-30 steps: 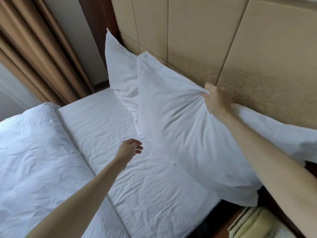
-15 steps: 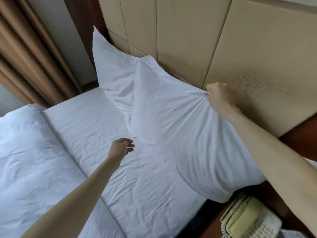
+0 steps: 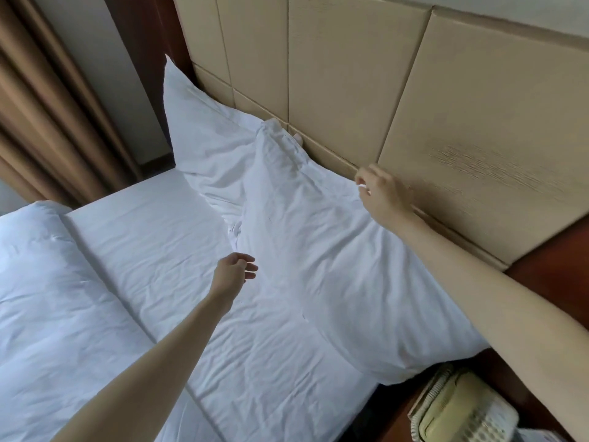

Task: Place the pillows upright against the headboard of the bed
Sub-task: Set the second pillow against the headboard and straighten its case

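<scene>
Two white pillows lean against the tan panelled headboard [image 3: 350,74]. The far pillow [image 3: 197,138] stands upright in the corner, one point sticking up. The near pillow [image 3: 334,266] slumps lower, overlapping the far one, with its bottom corner hanging past the bed's right edge. My right hand [image 3: 382,194] is at this pillow's top edge by the headboard, fingers pinched on a bit of white fabric. My left hand [image 3: 236,272] hovers over the sheet just in front of the near pillow, fingers loosely apart and holding nothing.
A folded white duvet [image 3: 47,298] covers the left part of the bed, with bare sheet [image 3: 153,237] beside it. A cream telephone [image 3: 459,409] sits on the dark wooden nightstand at lower right. Brown curtains [image 3: 47,106] hang at the far left.
The near pillow has sunk lower against the headboard and its top edge has crumpled. My right hand came down with it. My left hand stayed in front of the pillow.
</scene>
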Available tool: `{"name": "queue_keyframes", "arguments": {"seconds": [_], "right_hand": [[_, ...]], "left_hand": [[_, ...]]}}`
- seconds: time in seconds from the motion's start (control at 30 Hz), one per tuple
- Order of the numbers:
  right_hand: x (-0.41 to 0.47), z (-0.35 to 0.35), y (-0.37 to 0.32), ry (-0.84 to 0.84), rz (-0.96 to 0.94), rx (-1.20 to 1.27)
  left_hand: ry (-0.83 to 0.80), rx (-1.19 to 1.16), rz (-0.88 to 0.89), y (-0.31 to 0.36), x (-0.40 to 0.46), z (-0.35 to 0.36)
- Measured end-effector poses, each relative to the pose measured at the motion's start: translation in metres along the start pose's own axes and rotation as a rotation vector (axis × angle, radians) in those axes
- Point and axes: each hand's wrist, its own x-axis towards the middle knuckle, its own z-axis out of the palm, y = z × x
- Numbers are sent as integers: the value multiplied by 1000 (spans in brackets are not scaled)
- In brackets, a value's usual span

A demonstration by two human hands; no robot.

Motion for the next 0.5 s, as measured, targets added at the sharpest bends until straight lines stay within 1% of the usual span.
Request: {"name": "queue_keyframes", "arguments": {"seconds": [0.1, 0.17, 0.23, 0.33, 0.4, 0.5], "right_hand": [[12, 21, -27, -63, -195, -8], [27, 38, -42, -117, -246, -9], [46, 56, -57, -164, -235, 18], [77, 86, -80, -219, -163, 105], [93, 112, -95, -286, -132, 143], [117, 151, -114, -365, -112, 166]], "left_hand": [[28, -24, 14, 3, 15, -12], [59, -41, 19, 3, 25, -22], [109, -74, 16, 4, 40, -35], [180, -120, 16, 9, 72, -55], [222, -144, 11, 12, 97, -68], [261, -152, -13, 9, 137, -85]]}}
